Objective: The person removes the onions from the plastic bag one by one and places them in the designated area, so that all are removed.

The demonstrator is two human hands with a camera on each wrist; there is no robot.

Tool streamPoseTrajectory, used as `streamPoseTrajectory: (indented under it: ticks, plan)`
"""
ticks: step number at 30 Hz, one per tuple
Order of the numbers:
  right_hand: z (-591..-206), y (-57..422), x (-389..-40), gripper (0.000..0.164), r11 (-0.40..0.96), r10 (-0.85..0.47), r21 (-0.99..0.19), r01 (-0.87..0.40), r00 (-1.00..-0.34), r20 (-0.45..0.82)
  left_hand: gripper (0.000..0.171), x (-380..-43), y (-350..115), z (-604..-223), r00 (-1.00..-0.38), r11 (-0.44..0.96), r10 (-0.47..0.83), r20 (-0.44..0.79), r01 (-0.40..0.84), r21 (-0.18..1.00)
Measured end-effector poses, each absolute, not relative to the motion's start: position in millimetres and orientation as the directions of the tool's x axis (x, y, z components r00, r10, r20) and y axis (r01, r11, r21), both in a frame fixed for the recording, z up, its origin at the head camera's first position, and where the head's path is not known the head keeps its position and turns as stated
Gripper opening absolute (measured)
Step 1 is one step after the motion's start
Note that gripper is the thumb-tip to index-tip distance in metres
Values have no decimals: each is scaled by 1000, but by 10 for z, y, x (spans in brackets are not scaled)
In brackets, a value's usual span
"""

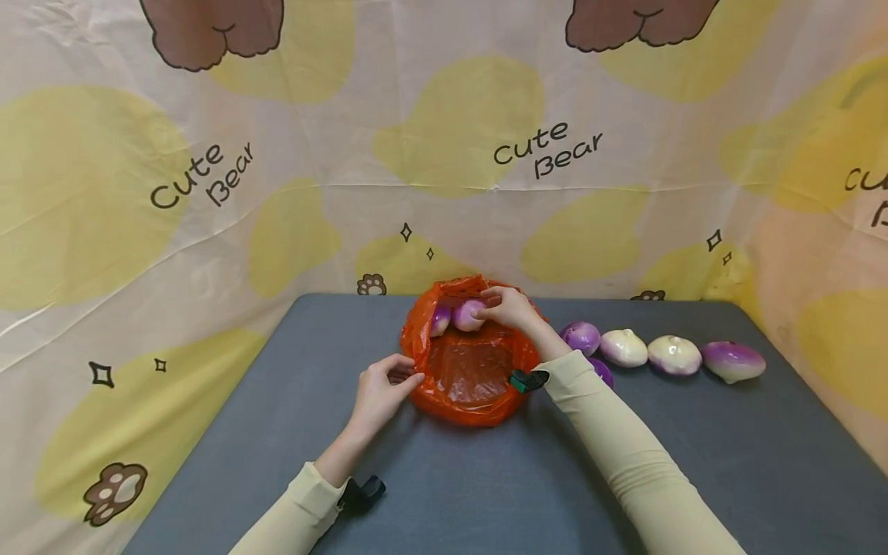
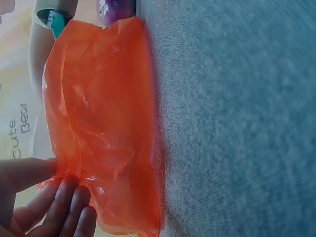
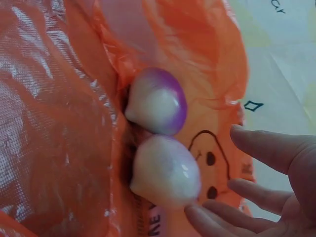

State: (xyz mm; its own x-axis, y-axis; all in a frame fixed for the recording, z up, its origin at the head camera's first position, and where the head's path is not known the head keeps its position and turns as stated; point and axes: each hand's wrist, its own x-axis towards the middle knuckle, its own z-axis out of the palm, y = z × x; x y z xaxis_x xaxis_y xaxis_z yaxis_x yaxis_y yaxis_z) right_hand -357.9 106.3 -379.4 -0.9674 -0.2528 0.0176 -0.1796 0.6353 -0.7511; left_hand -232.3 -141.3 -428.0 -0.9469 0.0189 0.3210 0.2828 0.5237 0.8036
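An orange plastic bag (image 1: 472, 408) stands on the table with its mouth spread wide. My left hand (image 1: 381, 389) pinches the left side of its rim between thumb and fingers; the left wrist view shows this hand (image 2: 54, 202) at the bag's edge (image 2: 108, 98). Inside, two glossy purple-and-white turnips lie against the far wall: one turnip (image 3: 158, 101) and a paler turnip (image 3: 167, 173). Above the bag's mouth, my right hand (image 1: 509, 308) has its thumb and fingers apart. One fingertip (image 3: 195, 212) reaches the paler turnip's side, with no grip round it.
To the bag's right lie several more turnips: a purple one (image 1: 581, 338), two whitish ones (image 1: 624, 348) (image 1: 674, 355) and a longer one (image 1: 734, 361). Another purple turnip (image 1: 600, 371) is partly behind the right sleeve. A printed cloth (image 1: 444, 154) hangs behind the grey table (image 1: 444, 493).
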Motion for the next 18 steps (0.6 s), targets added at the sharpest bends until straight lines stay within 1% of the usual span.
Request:
streamPoseTrajectory:
  ticks: [5,10,14,18]
  plan:
    - [-3871,1017,-3638,61,654,-255,-741,-154,-967,-24,16,-2319,-1414,-4279,-947,524,22,320,283,803]
    - [-3953,983,-3688,66,641,-242,-761,-101,-967,-75,15,-2315,-1422,-4282,-947,517,22,319,284,807]
    - [-4039,961,-3724,67,625,-218,-777,-82,-973,-73,15,-2310,-1425,-4285,-949,517,18,315,279,809]
    - [-4119,933,-3744,63,611,-194,-785,-98,-980,-29,15,-2312,-1426,-4288,-949,517,14,315,277,810]
